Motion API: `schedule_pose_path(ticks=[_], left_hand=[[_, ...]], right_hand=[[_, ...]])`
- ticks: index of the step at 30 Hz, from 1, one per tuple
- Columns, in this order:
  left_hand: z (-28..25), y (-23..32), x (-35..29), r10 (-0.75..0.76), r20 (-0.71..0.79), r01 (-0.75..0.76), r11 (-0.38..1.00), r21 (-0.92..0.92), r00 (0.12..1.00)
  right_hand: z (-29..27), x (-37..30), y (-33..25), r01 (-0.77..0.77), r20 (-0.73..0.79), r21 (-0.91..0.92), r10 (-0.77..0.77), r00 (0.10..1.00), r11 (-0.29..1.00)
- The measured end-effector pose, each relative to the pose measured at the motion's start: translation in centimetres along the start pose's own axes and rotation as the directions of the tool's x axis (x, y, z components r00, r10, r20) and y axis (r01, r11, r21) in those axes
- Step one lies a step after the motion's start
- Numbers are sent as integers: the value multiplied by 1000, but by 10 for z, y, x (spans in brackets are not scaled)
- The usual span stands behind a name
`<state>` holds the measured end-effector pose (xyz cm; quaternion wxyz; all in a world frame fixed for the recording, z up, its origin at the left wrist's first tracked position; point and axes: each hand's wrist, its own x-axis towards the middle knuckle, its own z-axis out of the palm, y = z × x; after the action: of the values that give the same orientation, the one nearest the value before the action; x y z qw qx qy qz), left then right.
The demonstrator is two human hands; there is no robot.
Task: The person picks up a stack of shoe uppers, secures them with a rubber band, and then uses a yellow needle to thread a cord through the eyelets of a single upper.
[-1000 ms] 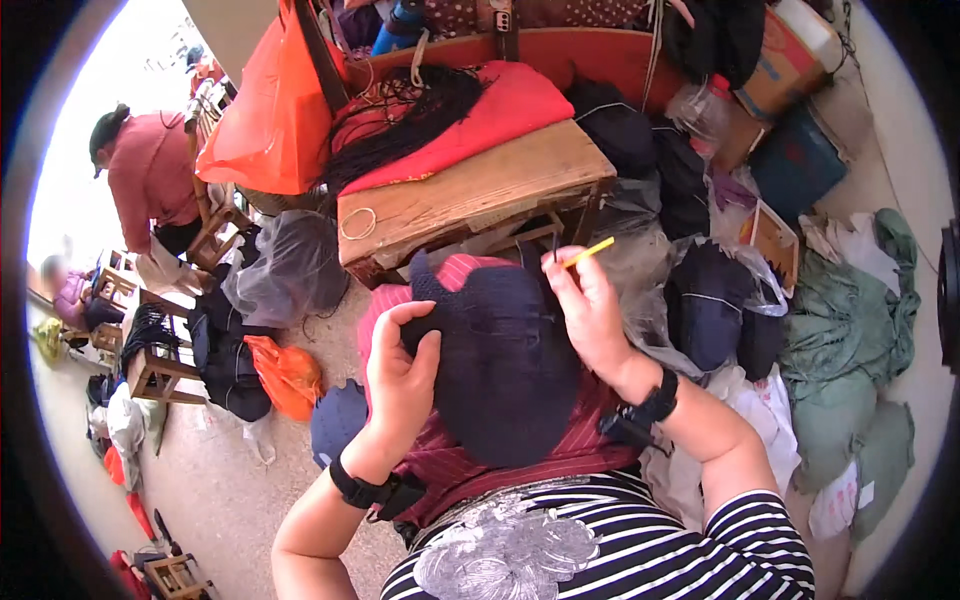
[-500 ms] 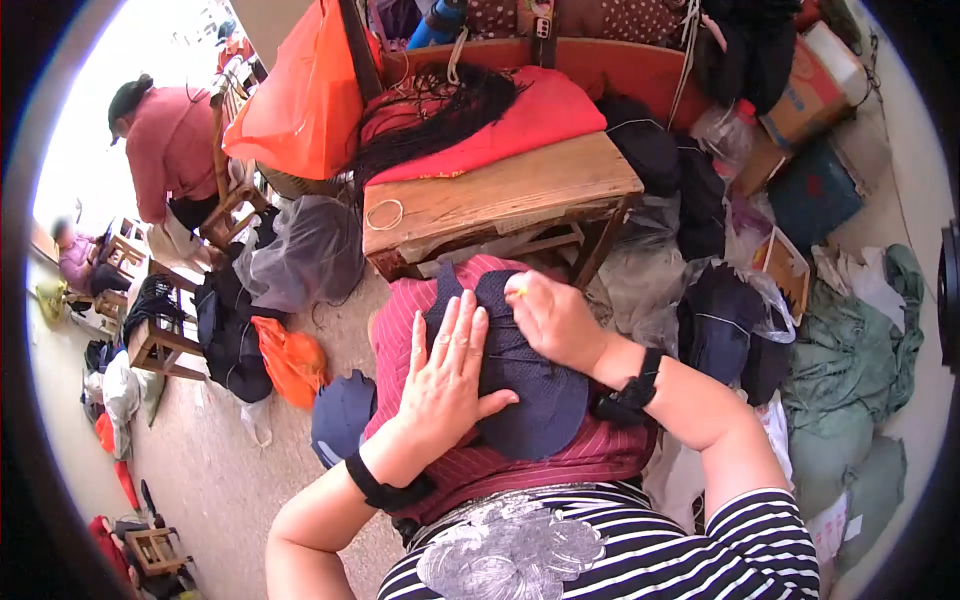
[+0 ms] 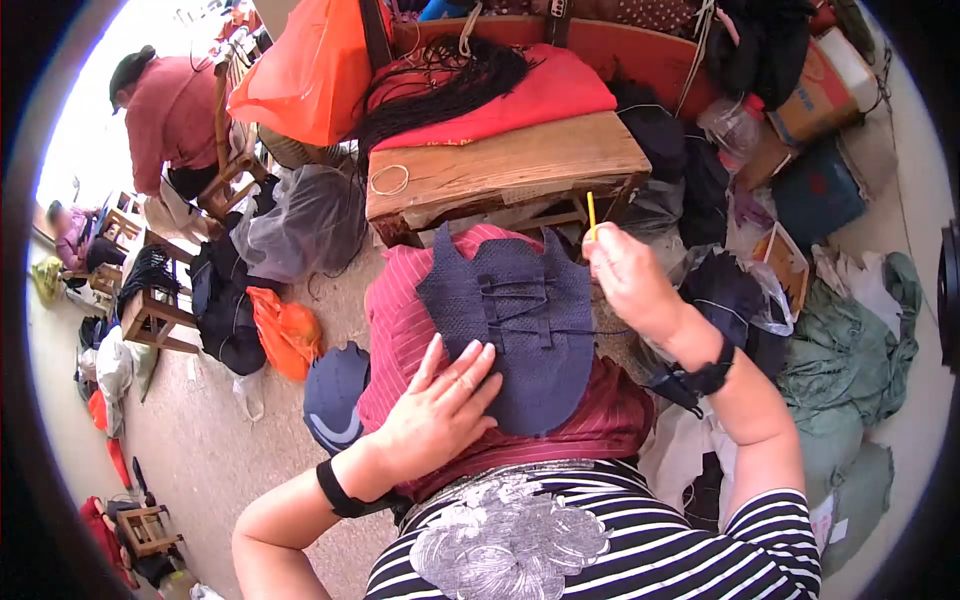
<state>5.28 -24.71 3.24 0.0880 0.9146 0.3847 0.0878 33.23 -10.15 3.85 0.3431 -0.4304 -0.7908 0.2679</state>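
Note:
On my lap, over maroon pinstriped cloth [image 3: 400,320], lies a dark navy shoe upper [image 3: 535,395] of mesh-like fabric. A thin dark lace [image 3: 515,298] zigzags between the two rows of loops at its middle, and a length of it trails off to the right. My left hand [image 3: 440,410] rests flat on the upper's lower left, fingers stretched. Raised off the upper's right edge, my right hand [image 3: 640,285] is closed around a thin yellow stick-like tool [image 3: 591,210] whose end points up. Whether it also pinches the lace I cannot tell.
A wooden bench [image 3: 520,160] stands ahead, bearing red cloth [image 3: 560,95], a bundle of black laces [image 3: 440,105] and a tan ring [image 3: 389,180]. Another navy piece [image 3: 335,400] lies left of my lap. Bags and green cloth [image 3: 850,370] crowd the right; a person [image 3: 180,110] works far left.
My right hand has lifted away from the upper to the right, and the yellow tool now shows. My left hand has slid down toward me, uncovering the zigzag lacing.

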Motion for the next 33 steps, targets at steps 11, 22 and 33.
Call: schedule_pose_path(ticks=[11,22,33], left_hand=[[2,6,18,36,-47,-46,968,-245,998],[2,0,9,34,-35,-40,985,-167,999],[-1,-5,20,-69,-243,-17,941,-337,968]], right_hand=[[-79,29,-8,-14,-280,-321,-80,957,947],[-12,-27,-32,308,415,-94,-244,877,947],[-15,-19,-36,445,448,-233,-310,838,865]])
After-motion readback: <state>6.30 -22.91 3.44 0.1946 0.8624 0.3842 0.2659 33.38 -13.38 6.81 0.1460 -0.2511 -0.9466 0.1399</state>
